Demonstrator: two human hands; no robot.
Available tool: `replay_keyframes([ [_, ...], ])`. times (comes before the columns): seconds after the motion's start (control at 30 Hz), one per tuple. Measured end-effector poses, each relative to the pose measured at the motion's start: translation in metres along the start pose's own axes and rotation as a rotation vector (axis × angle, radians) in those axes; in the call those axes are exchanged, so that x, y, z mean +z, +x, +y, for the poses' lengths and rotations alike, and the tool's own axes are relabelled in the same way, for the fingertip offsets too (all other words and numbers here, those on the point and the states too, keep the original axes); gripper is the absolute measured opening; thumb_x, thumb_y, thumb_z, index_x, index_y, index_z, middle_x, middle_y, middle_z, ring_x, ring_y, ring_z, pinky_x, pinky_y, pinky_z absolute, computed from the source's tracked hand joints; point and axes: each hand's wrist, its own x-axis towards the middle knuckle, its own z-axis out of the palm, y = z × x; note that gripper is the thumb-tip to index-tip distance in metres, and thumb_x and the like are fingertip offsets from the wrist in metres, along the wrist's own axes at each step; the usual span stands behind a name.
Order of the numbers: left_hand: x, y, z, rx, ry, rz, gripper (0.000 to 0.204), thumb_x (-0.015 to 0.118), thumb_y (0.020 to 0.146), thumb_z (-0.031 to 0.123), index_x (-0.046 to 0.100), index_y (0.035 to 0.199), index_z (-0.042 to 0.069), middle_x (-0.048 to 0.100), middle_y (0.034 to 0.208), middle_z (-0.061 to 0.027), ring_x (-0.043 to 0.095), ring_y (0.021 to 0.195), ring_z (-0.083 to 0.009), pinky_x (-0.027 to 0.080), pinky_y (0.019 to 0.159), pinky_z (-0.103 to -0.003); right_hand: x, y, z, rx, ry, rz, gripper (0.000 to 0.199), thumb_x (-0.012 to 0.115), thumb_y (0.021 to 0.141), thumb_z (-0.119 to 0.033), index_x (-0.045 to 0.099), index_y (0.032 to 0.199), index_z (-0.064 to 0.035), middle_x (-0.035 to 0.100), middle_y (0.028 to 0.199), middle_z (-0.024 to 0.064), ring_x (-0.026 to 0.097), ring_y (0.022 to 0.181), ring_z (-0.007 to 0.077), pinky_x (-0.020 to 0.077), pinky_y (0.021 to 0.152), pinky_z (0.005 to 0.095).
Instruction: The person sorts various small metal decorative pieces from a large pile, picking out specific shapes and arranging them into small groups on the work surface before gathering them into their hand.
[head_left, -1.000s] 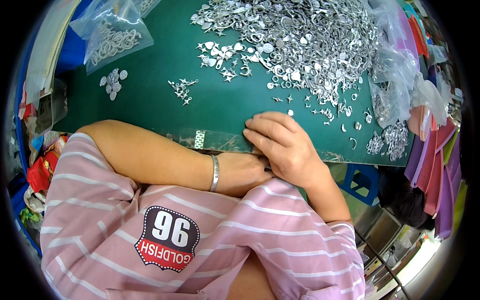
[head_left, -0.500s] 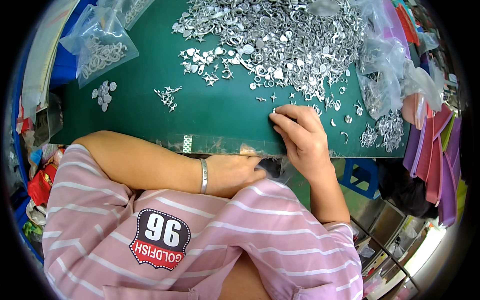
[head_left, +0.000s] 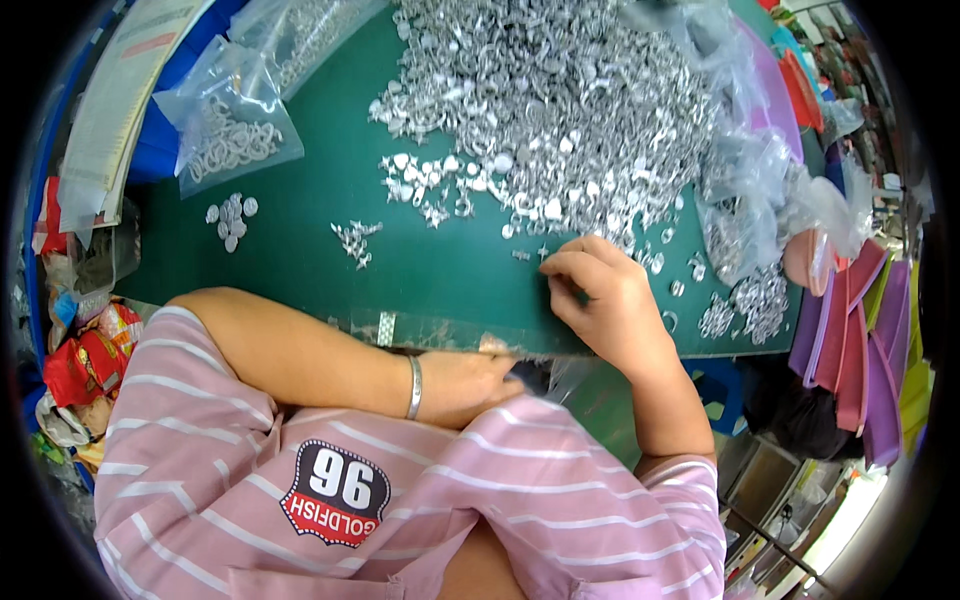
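Hundreds of small silvery metal parts (head_left: 560, 110) form a broad heap across the far middle of the green mat (head_left: 300, 270), thinning toward the near edge into loose scattered pieces. Clear plastic bags (head_left: 760, 190) lie crumpled at the right of the heap, and another clear bag of ring-shaped parts (head_left: 230, 135) sits at the far left. Purple and pink trays (head_left: 850, 340) stand stacked at the right edge. The right hand (head_left: 605, 300) rests on the mat at the near fringe of the heap, fingers curled in toward the thumb — whether a piece is pinched between them cannot be told. The left hand (head_left: 470, 385) lies below the mat's near edge, loosely closed against a clear bag (head_left: 555, 375) held at the lap; a silver bangle (head_left: 414, 387) circles its wrist. Two smaller groups lie apart on the left of the mat — a cluster of round discs (head_left: 230, 215) and a little clump of prong-like pieces (head_left: 355, 240).
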Motion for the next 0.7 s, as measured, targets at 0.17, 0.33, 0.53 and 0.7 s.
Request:
replay_keyframes([
  [0.17,-0.003,0.003,0.003,-0.007,-0.005,-0.052,0.028,0.054,0.084,0.016,0.056,0.105,-0.002,0.051,0.113,-0.0319,0.064,0.090,-0.0402,0.055,0.075,-0.042,-0.047,0.055,0.020,0.495,0.667,-0.019,0.013,0.068,0.081,0.002,0.069,0.094,0.0029,0.067,0.084,0.0007,0.061,0.079,0.0055,0.0518,0.068,0.0222],
  [0.33,-0.009,0.005,-0.001,-0.002,-0.061,-0.108,0.036,0.055,0.083,0.016,0.054,0.115,-0.003,0.051,0.112,-0.0312,0.060,0.100,-0.0426,0.053,0.081,-0.045,-0.104,0.155,0.067,0.467,0.705,0.290,0.018,0.063,0.079,-0.003,0.067,0.096,-0.0005,0.065,0.080,0.0030,0.058,0.068,0.0100,0.0457,0.060,0.0229],
  [0.53,-0.003,0.003,-0.007,0.077,-0.174,-0.045,0.038,0.059,0.081,0.017,0.049,0.113,-0.002,0.046,0.116,-0.0326,0.055,0.107,-0.0457,0.048,0.091,-0.045,-0.170,0.271,0.136,0.378,0.855,0.693,0.012,0.061,0.086,0.001,0.062,0.098,0.0033,0.063,0.086,0.0098,0.062,0.072,0.0174,0.0531,0.062,0.0287],
  [0.7,-0.001,0.003,-0.006,0.070,-0.160,-0.060,0.037,0.059,0.081,0.018,0.048,0.111,-0.001,0.045,0.117,-0.0339,0.053,0.110,-0.0474,0.046,0.094,-0.048,-0.186,0.290,0.178,0.316,0.800,0.810,0.012,0.055,0.088,0.006,0.061,0.098,0.0064,0.063,0.089,0.0143,0.064,0.073,0.0215,0.0567,0.063,0.0326],
])
